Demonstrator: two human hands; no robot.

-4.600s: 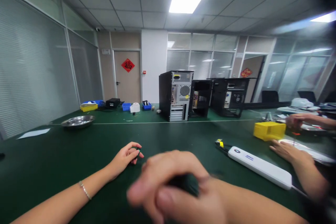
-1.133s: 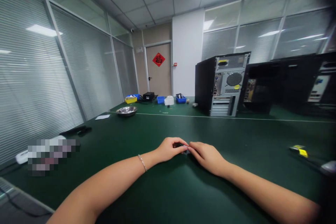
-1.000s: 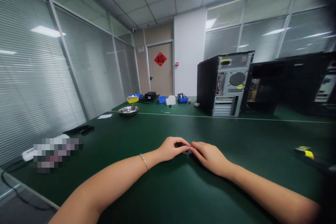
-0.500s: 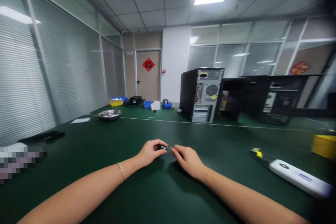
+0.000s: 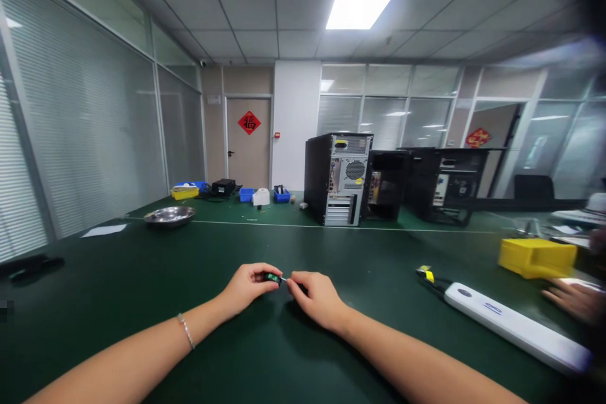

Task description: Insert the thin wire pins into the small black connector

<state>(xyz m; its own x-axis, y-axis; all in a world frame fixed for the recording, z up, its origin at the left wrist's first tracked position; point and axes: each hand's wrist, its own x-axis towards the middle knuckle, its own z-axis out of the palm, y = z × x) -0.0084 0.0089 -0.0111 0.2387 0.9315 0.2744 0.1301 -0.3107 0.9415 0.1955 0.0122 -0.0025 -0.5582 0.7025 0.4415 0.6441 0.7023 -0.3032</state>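
Observation:
Above the dark green table (image 5: 227,353), my left hand (image 5: 250,287) pinches a small green and black piece (image 5: 272,278) between thumb and fingers. Just to its right, my right hand (image 5: 315,297) is closed on a thin, light-coloured rod (image 5: 283,279), whose tip reaches the small piece. Most of the rod's far end is hidden in the right hand's fingers. The fingertips of both hands are close together.
A white power strip (image 5: 516,325) lies at the right, near a yellow bin (image 5: 537,257) and another person's hand (image 5: 575,297). A metal bowl (image 5: 169,216) is at the left. Computer cases (image 5: 338,180) stand at the back.
The view has turned to the right, so the surroundings sit further left and the yellow bin and another person's hand show. Both my hands keep their hold, close together.

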